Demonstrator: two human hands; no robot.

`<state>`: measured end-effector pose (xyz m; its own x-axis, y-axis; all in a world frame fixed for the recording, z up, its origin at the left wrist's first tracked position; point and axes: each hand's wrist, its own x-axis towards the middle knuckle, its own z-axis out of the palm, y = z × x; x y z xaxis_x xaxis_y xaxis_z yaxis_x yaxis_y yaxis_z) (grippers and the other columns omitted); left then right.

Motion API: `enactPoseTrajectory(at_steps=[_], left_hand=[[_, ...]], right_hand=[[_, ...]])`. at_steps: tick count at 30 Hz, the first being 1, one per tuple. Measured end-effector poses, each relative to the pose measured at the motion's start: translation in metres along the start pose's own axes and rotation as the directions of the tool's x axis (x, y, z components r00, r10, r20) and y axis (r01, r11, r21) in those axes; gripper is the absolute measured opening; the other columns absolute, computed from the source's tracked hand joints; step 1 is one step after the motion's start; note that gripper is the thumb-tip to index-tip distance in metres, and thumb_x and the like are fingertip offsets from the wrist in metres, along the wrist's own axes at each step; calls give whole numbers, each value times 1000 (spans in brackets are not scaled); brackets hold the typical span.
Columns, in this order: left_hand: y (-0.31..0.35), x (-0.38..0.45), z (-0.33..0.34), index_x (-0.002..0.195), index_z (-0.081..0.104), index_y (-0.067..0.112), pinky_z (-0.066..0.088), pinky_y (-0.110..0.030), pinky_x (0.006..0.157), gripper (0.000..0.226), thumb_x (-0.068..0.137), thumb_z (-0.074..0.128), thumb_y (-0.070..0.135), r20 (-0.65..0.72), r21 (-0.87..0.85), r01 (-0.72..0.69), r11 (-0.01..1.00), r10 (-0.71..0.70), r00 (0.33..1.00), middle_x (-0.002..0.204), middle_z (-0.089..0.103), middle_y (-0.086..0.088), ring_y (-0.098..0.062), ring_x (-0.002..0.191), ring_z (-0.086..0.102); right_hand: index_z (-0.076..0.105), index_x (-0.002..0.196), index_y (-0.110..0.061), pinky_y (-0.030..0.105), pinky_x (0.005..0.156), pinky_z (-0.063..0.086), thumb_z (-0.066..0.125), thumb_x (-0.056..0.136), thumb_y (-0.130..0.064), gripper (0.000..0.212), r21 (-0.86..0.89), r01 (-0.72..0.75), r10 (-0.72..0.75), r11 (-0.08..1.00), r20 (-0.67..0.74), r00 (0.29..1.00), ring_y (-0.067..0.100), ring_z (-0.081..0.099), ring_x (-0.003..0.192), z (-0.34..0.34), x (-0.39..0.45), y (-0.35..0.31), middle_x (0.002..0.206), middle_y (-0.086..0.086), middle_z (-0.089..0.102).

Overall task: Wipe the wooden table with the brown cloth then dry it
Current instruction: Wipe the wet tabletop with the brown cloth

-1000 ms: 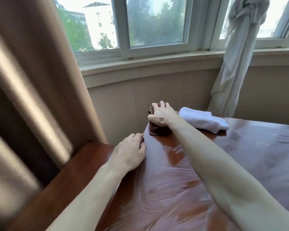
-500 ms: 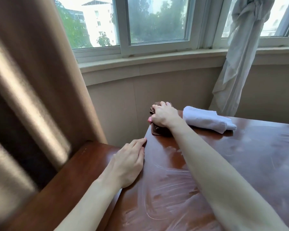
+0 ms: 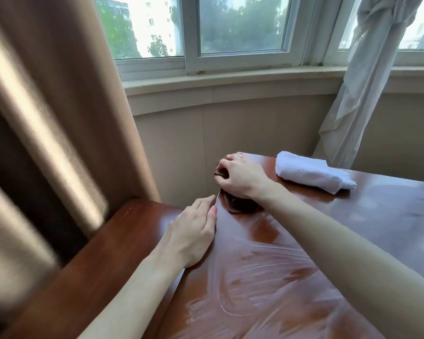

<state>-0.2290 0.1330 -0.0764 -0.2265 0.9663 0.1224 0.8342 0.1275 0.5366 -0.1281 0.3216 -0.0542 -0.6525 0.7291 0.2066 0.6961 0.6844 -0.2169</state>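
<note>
The glossy wooden table (image 3: 353,241) shows wet streaks across its near half. At its far left corner lies the brown cloth (image 3: 240,207), bunched and mostly hidden under my right hand (image 3: 239,177). That hand curls its fingers round the cloth at the table's left edge. My left hand (image 3: 194,231) rests flat on the left edge of the table, fingers straight and pointing toward the cloth, holding nothing. A folded white towel (image 3: 311,174) lies on the table just right of my right hand.
A lower wooden ledge (image 3: 96,260) adjoins the table's left side. A brown curtain (image 3: 47,106) hangs at the left, a tied white curtain (image 3: 367,81) at the back right. A beige wall and a window sill (image 3: 230,81) stand behind the table.
My right hand went from lying flat on the brown cloth to curling round it at the corner. My left hand straightened its fingers along the table edge. The view shifted closer.
</note>
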Motion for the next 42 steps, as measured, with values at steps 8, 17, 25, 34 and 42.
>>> enactPoseTrajectory(at_steps=[8,17,25,34,42], left_hand=[[3,0,2,148,42,33,36,-35,106,51,106,21,51,-34,42,116,992,-115,993,152,42,19,-11,138,42],[12,-53,-53,134,54,31,35,-37,102,42,107,25,45,0,-18,239,971,-239,971,139,52,4,-24,131,48],[20,-159,-84,117,64,18,39,-38,103,40,107,32,40,-160,-182,212,960,-242,957,117,61,-1,-22,116,56],[14,-260,-96,124,66,15,37,-29,103,38,108,35,31,-238,-167,187,968,-224,945,124,62,-3,-18,121,54],[0,-256,-63,126,63,18,37,-27,100,35,107,36,29,-251,-265,242,933,-309,917,124,62,-2,-20,121,54]], right_hand=[[65,125,-33,41,95,43,49,89,-38,40,-44,-180,183,983,66,981,30,46,128,-8,41,21,132,3,52],[70,127,-31,35,102,43,50,93,-35,40,73,64,-65,995,15,998,18,38,139,-8,-90,-75,137,-7,57],[72,115,-39,30,95,51,56,80,-39,39,282,430,-428,858,-71,901,10,47,136,-16,-269,-195,131,-21,63],[71,120,-38,38,100,51,56,87,-37,36,218,109,-99,970,-54,994,11,47,132,-33,-246,-182,133,-14,60],[63,131,-47,41,110,42,56,92,-35,41,286,252,-270,924,22,963,7,38,143,-34,-277,-186,151,-18,48]])
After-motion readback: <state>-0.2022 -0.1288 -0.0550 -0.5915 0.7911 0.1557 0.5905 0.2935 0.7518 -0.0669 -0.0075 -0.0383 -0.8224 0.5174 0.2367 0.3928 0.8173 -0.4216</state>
